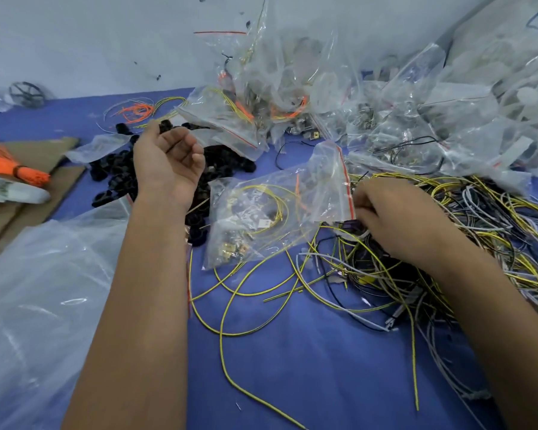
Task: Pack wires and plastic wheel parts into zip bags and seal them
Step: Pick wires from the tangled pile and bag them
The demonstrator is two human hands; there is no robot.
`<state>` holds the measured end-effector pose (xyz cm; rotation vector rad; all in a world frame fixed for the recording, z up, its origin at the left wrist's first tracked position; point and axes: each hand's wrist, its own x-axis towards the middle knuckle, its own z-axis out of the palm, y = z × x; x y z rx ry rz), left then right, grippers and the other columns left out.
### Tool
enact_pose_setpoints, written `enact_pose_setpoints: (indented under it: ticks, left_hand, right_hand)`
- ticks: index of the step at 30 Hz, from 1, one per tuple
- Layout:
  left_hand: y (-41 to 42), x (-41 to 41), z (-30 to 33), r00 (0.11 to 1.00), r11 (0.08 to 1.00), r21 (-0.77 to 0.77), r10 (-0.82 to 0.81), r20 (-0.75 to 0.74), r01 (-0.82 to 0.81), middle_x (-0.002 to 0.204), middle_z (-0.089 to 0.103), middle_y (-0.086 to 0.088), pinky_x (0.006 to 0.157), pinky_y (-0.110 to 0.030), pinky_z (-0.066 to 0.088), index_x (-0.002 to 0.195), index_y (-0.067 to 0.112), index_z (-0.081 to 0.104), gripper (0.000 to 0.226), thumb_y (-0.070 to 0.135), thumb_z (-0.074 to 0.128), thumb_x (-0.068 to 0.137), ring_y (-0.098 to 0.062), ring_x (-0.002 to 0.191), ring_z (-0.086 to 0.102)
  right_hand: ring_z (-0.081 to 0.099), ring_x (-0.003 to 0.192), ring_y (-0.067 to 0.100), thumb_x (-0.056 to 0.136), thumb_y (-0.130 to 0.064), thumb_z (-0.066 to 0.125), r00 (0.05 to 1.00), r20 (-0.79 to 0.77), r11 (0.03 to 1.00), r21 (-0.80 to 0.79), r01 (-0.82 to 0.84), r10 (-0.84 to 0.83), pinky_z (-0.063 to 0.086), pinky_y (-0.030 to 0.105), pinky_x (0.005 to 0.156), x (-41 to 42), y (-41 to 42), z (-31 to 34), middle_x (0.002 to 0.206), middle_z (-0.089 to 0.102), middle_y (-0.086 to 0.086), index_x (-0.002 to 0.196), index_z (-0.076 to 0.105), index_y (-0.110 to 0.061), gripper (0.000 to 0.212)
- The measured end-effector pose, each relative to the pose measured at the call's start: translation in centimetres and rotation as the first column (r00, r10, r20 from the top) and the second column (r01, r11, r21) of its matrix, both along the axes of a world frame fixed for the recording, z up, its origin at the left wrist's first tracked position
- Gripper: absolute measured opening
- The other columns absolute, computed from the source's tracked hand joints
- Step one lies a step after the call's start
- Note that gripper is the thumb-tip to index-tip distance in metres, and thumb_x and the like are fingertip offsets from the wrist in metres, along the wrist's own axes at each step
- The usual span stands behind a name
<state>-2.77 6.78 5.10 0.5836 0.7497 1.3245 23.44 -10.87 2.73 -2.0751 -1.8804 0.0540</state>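
Head view: packing in progress on a blue table.
Right hand: pinches zip bag at its red seal, mouth beside loose wires for loading.
Left hand: empty, fingers loosely curled, above black wheel parts.

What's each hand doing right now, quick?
Left hand: raised palm-up, fingers loosely curled, holding nothing.
Right hand: fingers pinching the clear red-strip zip bag.
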Motion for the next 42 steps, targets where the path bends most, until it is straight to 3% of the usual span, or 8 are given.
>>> enact_pose_setpoints:
  ticks: [11,19,22,25,27,31,35,42]
  left_hand:
    - [-2.4,4.1,1.4,0.903,0.971,0.13,-0.134,-0.407,0.202,0.069,0.063,-0.002,0.049,-0.023,0.039,0.081,0.013,0.061,0.035,0.036,0.05,0.105,-0.015,0.057,0.054]
    - [-6.8,11.2,-0.5,0.279,0.623,0.323,0.171,-0.945,0.712,0.124,0.05,0.003,0.107,-0.027,0.026,0.091,0.031,0.072,0.028,0.058,0.074,0.086,-0.015,0.127,0.033]
    - [-6.3,10.3,-0.5,0.252,0.639,0.383,0.291,-0.923,0.667,0.107,0.06,-0.008,0.099,-0.023,0.025,0.062,0.015,0.067,0.04,0.043,0.077,0.088,-0.01,0.106,0.037]
    - [-4.6,8.3,0.0,0.035,0.617,0.243,0.33,-0.943,0.748,0.068,0.058,-0.009,0.102,-0.031,0.033,0.054,0.01,0.057,0.036,0.02,0.078,0.082,-0.018,0.074,0.044]
    - [-4.0,7.5,-0.1,-0.101,0.642,0.163,0.355,-0.929,0.749,0.08,0.056,-0.002,0.106,-0.034,0.033,0.064,0.022,0.058,0.024,0.015,0.078,0.076,-0.021,0.088,0.049]
    - [-4.7,8.0,-0.7,0.064,0.581,0.328,0.427,-0.902,0.745,0.138,0.048,0.003,0.1,-0.02,0.022,0.09,0.032,0.073,0.042,-0.006,0.068,0.073,-0.021,0.128,0.03]
    - [-6.0,10.1,0.1,0.373,0.393,0.451,0.261,-0.891,0.801,0.111,0.072,-0.004,0.088,-0.025,0.04,0.091,0.012,0.079,0.042,-0.017,0.056,0.071,-0.017,0.11,0.058]
    - [-6.9,10.6,-0.4,0.176,0.453,0.217,0.131,-0.976,0.865,0.073,0.065,0.011,0.064,-0.021,0.042,0.093,0.013,0.079,0.028,-0.004,0.06,0.081,-0.004,0.065,0.054]
  right_hand:
    - [0.069,0.072,0.005,0.089,-0.006,0.072,0.933,-0.359,0.959,0.27,0.081,0.022,0.051,0.015,0.071,0.3,0.4,-0.8,0.076,0.074,-0.008,0.091,0.077,-0.015,0.011]
    - [0.071,0.072,0.001,0.089,-0.007,0.072,0.914,-0.398,0.964,0.266,0.031,0.081,0.058,0.031,0.079,0.8,0.5,-1.0,0.076,0.076,-0.009,0.089,0.074,-0.017,0.01]
    - [0.07,0.069,0.001,0.087,-0.012,0.077,0.928,-0.365,0.956,0.293,0.036,0.077,0.058,0.034,0.076,1.0,0.4,-1.0,0.071,0.074,-0.012,0.084,0.073,-0.02,0.01]
    - [0.069,0.07,0.004,0.086,-0.013,0.079,0.915,-0.397,0.944,0.322,0.072,0.066,0.058,0.034,0.075,1.3,0.4,-1.0,0.073,0.073,-0.01,0.084,0.075,-0.02,0.008]
    - [0.07,0.072,0.008,0.087,-0.011,0.077,0.894,-0.438,0.94,0.335,0.068,0.092,0.058,0.034,0.074,1.3,0.4,-1.0,0.074,0.074,-0.007,0.087,0.074,-0.018,0.007]
    - [0.068,0.07,0.02,0.09,-0.008,0.072,0.848,-0.501,0.924,0.382,0.036,0.174,0.055,0.04,0.069,1.0,0.3,-0.7,0.073,0.072,-0.003,0.088,0.072,-0.016,0.009]
    - [0.061,0.063,0.011,0.09,-0.009,0.072,0.861,-0.454,0.862,0.505,0.038,0.228,0.047,0.023,0.06,0.7,0.2,-0.2,0.071,0.069,-0.005,0.089,0.072,-0.016,0.007]
    - [0.066,0.068,0.0,0.094,-0.009,0.068,0.82,-0.546,0.803,0.56,0.205,0.172,0.048,0.013,0.068,1.2,0.3,-0.1,0.075,0.071,-0.008,0.091,0.071,-0.013,0.005]
